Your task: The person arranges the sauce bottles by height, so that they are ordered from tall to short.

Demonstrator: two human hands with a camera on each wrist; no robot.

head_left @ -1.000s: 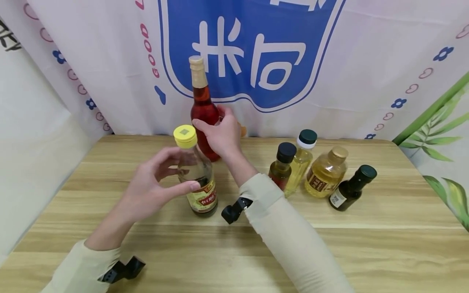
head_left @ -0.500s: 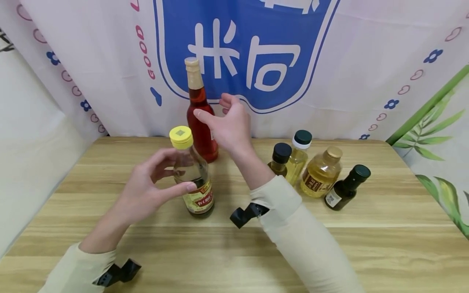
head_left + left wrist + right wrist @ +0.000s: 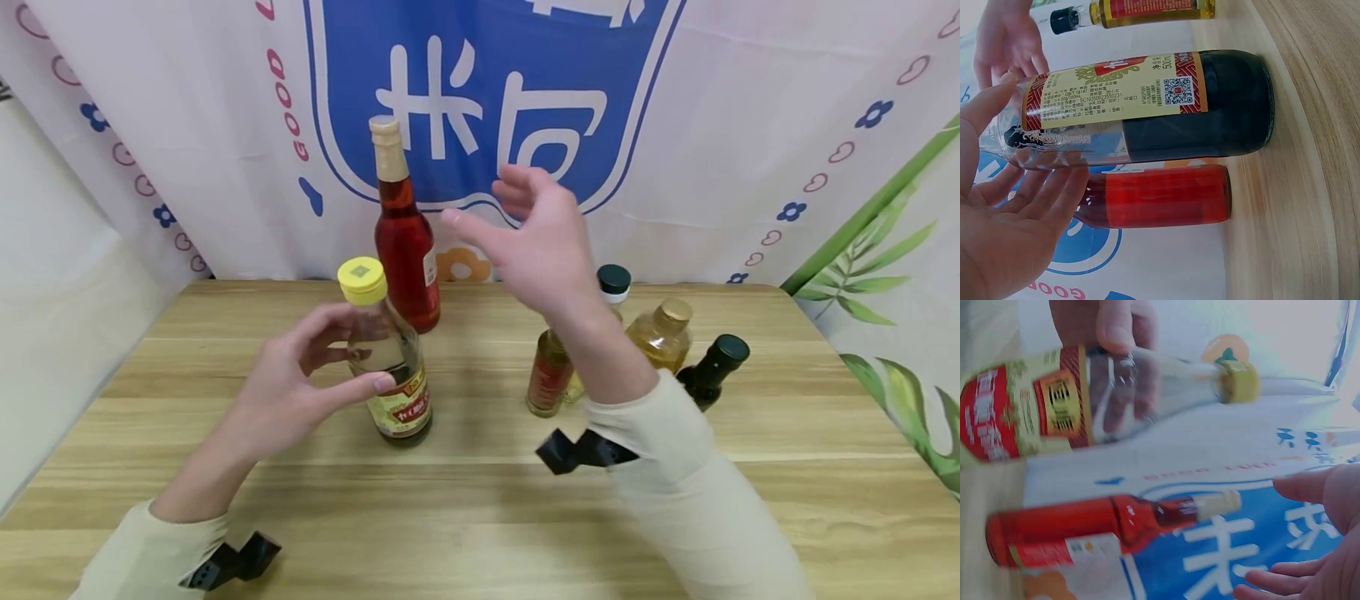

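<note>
Left hand (image 3: 288, 375) has its fingers curled round the yellow-capped bottle (image 3: 393, 346): thumb near the label's upper edge, fingers behind the clear glass. Grip looks light; pressure can't be read. Bottle stands on the tabletop (image 3: 465, 500), left of centre. Red bottle (image 3: 405, 250) stands between 12 and 1 o'clock from it, near.

Right hand (image 3: 540, 237) is in the air at 2 o'clock from the yellow cap, fingers released and spread, holding nothing. Red-labelled small bottle (image 3: 550, 379) is at 3 o'clock, under the right forearm, with a green-capped bottle (image 3: 613, 282) just behind.

My read: step in hand is positioning the yellow-capped bottle. To do it well: square the thumb opposite the fingers and firm up before any shift, smooth glass may slip. Move it upright, base low, away from 12-1 o'clock so it doesn't knock the red one. Route the right forearm high over the 3 o'clock bottles.
</note>
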